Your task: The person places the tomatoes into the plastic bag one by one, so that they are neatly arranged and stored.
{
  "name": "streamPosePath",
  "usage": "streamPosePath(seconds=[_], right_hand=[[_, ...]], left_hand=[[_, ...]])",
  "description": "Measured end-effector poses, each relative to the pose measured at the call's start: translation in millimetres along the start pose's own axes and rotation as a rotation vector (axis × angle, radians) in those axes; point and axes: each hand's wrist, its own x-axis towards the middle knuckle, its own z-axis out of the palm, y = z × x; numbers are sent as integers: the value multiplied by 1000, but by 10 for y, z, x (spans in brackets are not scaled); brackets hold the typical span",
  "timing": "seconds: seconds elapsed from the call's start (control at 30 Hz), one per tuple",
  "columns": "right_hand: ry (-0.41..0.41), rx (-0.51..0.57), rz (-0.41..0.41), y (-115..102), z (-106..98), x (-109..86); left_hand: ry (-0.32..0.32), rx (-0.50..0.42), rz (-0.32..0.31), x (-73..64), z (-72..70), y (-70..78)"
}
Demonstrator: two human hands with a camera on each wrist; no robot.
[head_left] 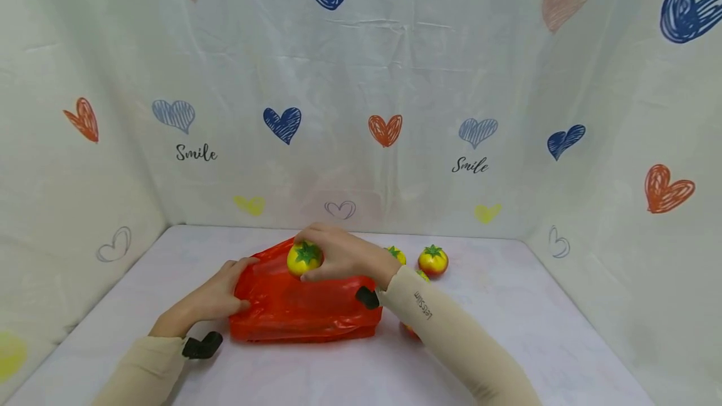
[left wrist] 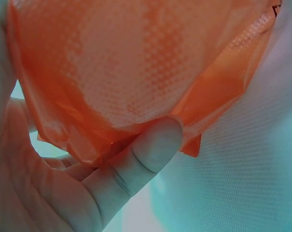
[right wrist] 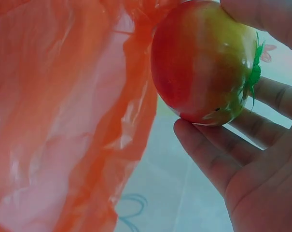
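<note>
A red plastic bag (head_left: 304,309) lies on the white table. At its left side my left hand (head_left: 209,296) grips it; in the left wrist view the thumb (left wrist: 158,145) presses on the thin plastic (left wrist: 126,63), with the other fingers partly hidden behind. My right hand (head_left: 346,252) holds a yellow-and-red tomato (head_left: 304,259) with green leaves above the bag. Seen from the right wrist, thumb and fingertips hold the tomato (right wrist: 203,63) around its sides, close beside the bag's edge (right wrist: 131,96).
Right of the bag, a whole tomato (head_left: 433,260) sits on the table (head_left: 507,306). Several others are partly hidden by the right arm, including one (head_left: 397,255) behind the wrist and one (head_left: 408,330) near the bag's right corner. A heart-printed curtain (head_left: 338,67) encloses the table.
</note>
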Motion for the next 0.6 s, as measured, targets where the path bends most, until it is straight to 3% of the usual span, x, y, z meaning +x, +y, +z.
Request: streamPosePath(seconds=[0.3, 0.6], right_hand=[[-49, 54, -22, -77, 113, 272], [-102, 79, 13, -50, 245, 496]], left_hand=[[-5, -21, 7, -20, -20, 6], [14, -12, 23, -29, -4, 3]])
